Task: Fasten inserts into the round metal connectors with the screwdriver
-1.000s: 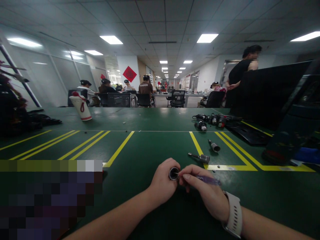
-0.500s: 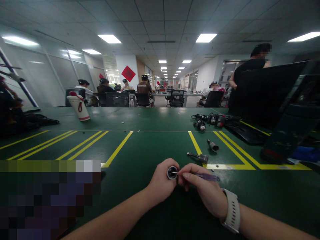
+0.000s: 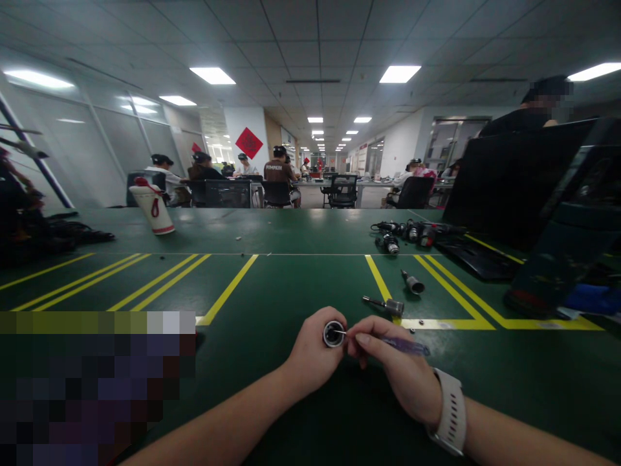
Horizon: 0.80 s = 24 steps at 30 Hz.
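My left hand (image 3: 314, 353) is closed around a small metal cylinder (image 3: 334, 334), whose open round end faces up toward me. My right hand (image 3: 391, 362), with a white watch on the wrist, pinches a thin tool with a purple translucent handle (image 3: 406, 347). The tool's metal tip reaches into the cylinder's opening. Both hands hover just above the green table (image 3: 272, 291), near its front edge.
Two metal parts (image 3: 388, 305) (image 3: 412, 282) lie just beyond my right hand by yellow floor-style lines. More small parts (image 3: 407, 233) sit farther back, near a dark case (image 3: 524, 194) at the right. A white cup (image 3: 154, 208) stands far left. Several people sit or stand in the background.
My hands and the cylinder stay almost in place, shifting slightly left. The person standing at the back right has moved further right behind the dark case.
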Each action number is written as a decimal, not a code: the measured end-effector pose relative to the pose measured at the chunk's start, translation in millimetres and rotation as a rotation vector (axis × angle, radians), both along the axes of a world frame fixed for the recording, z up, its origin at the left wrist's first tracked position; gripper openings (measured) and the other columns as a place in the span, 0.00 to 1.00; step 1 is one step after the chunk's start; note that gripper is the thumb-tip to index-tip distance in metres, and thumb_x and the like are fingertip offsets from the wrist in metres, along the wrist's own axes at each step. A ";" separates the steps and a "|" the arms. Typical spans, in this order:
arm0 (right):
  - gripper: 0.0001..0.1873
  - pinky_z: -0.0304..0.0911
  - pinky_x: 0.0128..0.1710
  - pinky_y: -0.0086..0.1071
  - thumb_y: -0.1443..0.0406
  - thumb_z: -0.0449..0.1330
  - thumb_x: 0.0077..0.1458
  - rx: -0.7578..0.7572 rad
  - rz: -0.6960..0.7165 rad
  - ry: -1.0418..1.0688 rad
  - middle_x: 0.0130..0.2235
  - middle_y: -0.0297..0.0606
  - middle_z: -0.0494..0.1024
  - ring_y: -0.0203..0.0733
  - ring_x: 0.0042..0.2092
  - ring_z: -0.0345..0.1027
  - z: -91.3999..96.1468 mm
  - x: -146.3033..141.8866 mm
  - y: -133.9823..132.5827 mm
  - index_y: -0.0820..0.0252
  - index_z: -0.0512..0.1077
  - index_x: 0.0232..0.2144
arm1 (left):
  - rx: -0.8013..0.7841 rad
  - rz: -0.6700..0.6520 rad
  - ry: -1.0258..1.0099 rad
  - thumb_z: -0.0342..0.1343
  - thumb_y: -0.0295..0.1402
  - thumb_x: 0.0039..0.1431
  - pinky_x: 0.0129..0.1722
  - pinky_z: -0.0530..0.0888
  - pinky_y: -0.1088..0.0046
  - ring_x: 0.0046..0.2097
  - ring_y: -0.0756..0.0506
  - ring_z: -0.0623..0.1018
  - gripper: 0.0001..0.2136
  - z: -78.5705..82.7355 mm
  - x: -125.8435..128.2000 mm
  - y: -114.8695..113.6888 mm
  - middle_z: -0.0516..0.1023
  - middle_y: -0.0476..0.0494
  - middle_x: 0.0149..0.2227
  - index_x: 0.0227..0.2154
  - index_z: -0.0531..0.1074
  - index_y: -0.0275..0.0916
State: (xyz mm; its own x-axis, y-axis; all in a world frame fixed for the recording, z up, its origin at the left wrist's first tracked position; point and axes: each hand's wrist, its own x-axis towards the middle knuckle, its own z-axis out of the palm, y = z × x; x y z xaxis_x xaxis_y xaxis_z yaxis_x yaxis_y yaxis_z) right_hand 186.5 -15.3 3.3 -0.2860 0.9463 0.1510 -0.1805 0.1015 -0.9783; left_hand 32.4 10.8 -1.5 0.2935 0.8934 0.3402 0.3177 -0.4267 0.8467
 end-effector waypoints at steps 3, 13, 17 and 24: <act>0.07 0.61 0.30 0.32 0.65 0.57 0.53 0.021 -0.002 -0.024 0.28 0.37 0.74 0.38 0.32 0.67 -0.6 0.7 -0.1 0.62 0.74 0.30 | -0.010 0.017 -0.007 0.55 0.21 0.43 0.27 0.65 0.75 0.27 0.50 0.68 0.06 -1.6 -0.4 0.8 0.67 0.54 0.23 0.23 0.67 0.38; 0.08 0.60 0.30 0.31 0.65 0.53 0.56 0.320 -0.046 -0.267 0.30 0.36 0.73 0.38 0.31 0.65 5.4 3.3 -11.9 0.59 0.71 0.31 | -0.012 0.101 -0.125 0.58 0.29 0.47 0.24 0.65 0.76 0.24 0.51 0.66 0.06 1.5 2.5 0.0 0.66 0.55 0.22 0.22 0.65 0.39; 0.08 0.60 0.31 0.31 0.65 0.52 0.57 0.413 -0.079 -0.349 0.31 0.36 0.73 0.38 0.31 0.64 4.5 1.1 -12.9 0.57 0.71 0.32 | 0.006 0.095 -0.133 0.57 0.28 0.46 0.24 0.64 0.77 0.24 0.51 0.66 0.06 -0.3 3.0 -0.3 0.65 0.55 0.22 0.22 0.64 0.39; 0.07 0.61 0.31 0.30 0.66 0.52 0.58 0.450 -0.137 -0.372 0.31 0.35 0.74 0.38 0.31 0.66 1.7 -0.5 -13.8 0.56 0.70 0.33 | -0.008 0.145 -0.122 0.58 0.33 0.48 0.23 0.63 0.77 0.23 0.51 0.64 0.08 -0.9 3.7 0.0 0.63 0.56 0.21 0.23 0.62 0.39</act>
